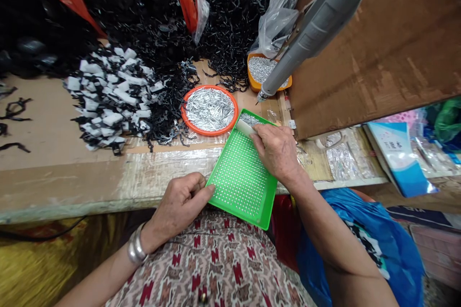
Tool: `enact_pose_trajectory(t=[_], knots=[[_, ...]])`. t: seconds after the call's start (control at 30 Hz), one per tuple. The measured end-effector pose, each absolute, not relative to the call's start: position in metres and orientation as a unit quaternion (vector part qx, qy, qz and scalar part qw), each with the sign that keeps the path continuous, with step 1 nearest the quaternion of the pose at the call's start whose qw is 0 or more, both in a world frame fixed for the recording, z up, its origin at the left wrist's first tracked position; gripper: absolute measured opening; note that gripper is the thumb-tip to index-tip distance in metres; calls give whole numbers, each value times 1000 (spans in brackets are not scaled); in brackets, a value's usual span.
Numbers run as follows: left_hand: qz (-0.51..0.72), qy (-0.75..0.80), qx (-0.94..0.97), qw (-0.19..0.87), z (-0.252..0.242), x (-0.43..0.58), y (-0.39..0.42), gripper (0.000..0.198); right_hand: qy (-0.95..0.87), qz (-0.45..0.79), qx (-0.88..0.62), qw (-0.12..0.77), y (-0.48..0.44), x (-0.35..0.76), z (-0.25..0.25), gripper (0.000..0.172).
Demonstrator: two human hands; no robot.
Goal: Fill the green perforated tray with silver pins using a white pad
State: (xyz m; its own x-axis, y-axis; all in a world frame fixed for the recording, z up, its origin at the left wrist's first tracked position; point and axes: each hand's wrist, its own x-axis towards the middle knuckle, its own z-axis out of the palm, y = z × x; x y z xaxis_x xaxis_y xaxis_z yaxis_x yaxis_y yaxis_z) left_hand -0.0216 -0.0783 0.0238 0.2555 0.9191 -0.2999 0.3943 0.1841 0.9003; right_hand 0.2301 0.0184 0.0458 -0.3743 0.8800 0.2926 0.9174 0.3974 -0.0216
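Left stretch of counter (72,168): heap of black-and-white parts (111,96), well back from front edge. Black hooks (223,14) piled along rear edge behind.

Front edge, left of centre: left hand (180,201), bangle (136,248) at wrist, thumb and fingers pinched together on near-left rim of green tray (239,177).

Tray itself: middle of front edge, set on a slant, near corner overhanging counter toward lap. Grid of pale dots across floor; holes filled or not, cannot tell.

Just behind tray: orange dish (209,108) of silver pins, touching far rim or just beside it, cannot tell which.

Far corner of tray: loose silver pins (248,117); right hand (275,148) bent over small white block (245,127), fingers closed on it.

Above right hand: grey power driver (313,29) hanging tip-down, clear of tray. Small orange tub (261,69) behind.

Likely trouble, as judged:
- Tray tipping off front edge through a slack left pinch, given the overhang.
- Pins swept over rim by too hard a push of block.
- Knuckles catching driver tip on lifting.
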Motion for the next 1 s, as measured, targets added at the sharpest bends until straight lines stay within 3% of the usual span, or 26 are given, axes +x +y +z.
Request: enact_pose_trajectory(t=[1.0], knots=[[245,554,596,526,22,-23,-80,39,-807,-54,-574,126,18,228,49,15]])
